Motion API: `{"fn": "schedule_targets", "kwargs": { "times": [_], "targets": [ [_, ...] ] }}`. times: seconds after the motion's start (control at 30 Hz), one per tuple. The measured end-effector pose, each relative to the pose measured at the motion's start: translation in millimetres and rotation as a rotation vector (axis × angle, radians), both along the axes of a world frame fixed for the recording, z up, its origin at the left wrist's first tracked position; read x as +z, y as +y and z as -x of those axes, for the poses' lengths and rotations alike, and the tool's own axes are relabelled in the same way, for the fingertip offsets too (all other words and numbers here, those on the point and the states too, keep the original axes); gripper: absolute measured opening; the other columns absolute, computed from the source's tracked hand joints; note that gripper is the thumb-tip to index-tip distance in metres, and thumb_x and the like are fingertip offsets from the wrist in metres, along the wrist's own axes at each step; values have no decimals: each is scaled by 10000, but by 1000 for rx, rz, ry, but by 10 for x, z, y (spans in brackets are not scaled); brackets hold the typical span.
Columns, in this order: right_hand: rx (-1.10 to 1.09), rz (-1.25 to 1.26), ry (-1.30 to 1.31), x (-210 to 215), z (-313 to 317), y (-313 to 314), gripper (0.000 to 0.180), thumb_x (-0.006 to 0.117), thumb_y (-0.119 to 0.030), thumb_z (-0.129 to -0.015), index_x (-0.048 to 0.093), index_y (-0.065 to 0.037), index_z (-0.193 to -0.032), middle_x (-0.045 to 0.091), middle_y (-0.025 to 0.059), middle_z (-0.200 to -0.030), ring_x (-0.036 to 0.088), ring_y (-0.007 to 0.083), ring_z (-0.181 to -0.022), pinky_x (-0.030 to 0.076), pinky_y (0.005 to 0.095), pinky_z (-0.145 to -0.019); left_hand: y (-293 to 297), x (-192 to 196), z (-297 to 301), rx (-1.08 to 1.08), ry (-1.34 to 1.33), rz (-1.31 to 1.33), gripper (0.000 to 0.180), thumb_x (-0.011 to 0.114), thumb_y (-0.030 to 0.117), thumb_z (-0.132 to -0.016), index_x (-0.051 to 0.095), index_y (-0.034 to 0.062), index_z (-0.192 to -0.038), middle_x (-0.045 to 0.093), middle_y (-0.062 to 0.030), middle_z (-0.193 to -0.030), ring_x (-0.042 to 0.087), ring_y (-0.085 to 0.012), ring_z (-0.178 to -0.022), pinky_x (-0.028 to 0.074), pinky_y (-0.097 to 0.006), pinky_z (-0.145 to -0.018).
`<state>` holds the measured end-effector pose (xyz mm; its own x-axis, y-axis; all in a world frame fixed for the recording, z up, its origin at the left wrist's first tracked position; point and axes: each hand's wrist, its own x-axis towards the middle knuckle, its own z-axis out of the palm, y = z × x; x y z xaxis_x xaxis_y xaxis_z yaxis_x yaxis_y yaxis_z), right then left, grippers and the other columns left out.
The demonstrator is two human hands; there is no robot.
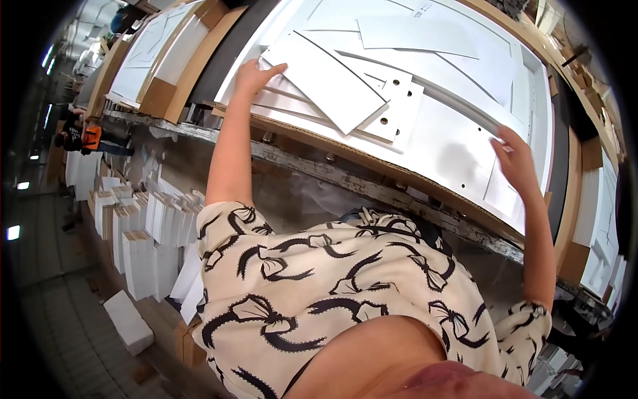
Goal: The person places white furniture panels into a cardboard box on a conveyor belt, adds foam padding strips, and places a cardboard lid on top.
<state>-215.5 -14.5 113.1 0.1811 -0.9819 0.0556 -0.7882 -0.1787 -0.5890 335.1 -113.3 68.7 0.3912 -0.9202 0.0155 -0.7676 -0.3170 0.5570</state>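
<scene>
A white rectangular panel [329, 80] lies at a slant across other white boards, over the near left part of an open cardboard box [312, 136]. My left hand [254, 78] grips its left end, thumb on the top face and fingers at the edge. Under it sits a white board with round dark holes [399, 113]. To the right, my right hand [516, 159] hovers above or rests on a wide white panel [452, 149] with small holes; contact is unclear. Its fingers are slightly bent and apart, with nothing visible in them. Another loose white panel [415, 36] lies farther back.
The box rests on a roller conveyor with a worn metal rail [345, 176]. More boxes of white panels stand left [156, 60] and right [591, 219]. Stacks of white boards [149, 233] stand on the floor at left. A person in an orange vest [92, 137] is farther off.
</scene>
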Motion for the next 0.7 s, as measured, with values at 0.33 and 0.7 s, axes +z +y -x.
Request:
{"fn": "schedule_targets", "kwargs": {
  "times": [0.33, 0.7],
  "targets": [
    [531, 98, 598, -21, -2502, -738, 1133, 698, -655, -533, 218, -107, -1401, 296, 362, -1308, 327, 499, -1198, 328, 477, -983, 148, 211, 113, -104, -59, -61, 922, 749, 607, -508, 559, -45, -1131, 602, -208, -1068, 591, -292, -989, 464, -330, -863],
    [628, 20, 702, -22, -2117, -884, 1122, 794, -392, -466, 208, -217, -1407, 338, 315, -1274, 354, 411, -1195, 422, 466, -877, 123, 197, 126, -370, 589, -246, 474, 691, 273, -778, 560, -36, -1112, 644, -113, -834, 606, -120, -650, 506, -201, -561]
  ]
}}
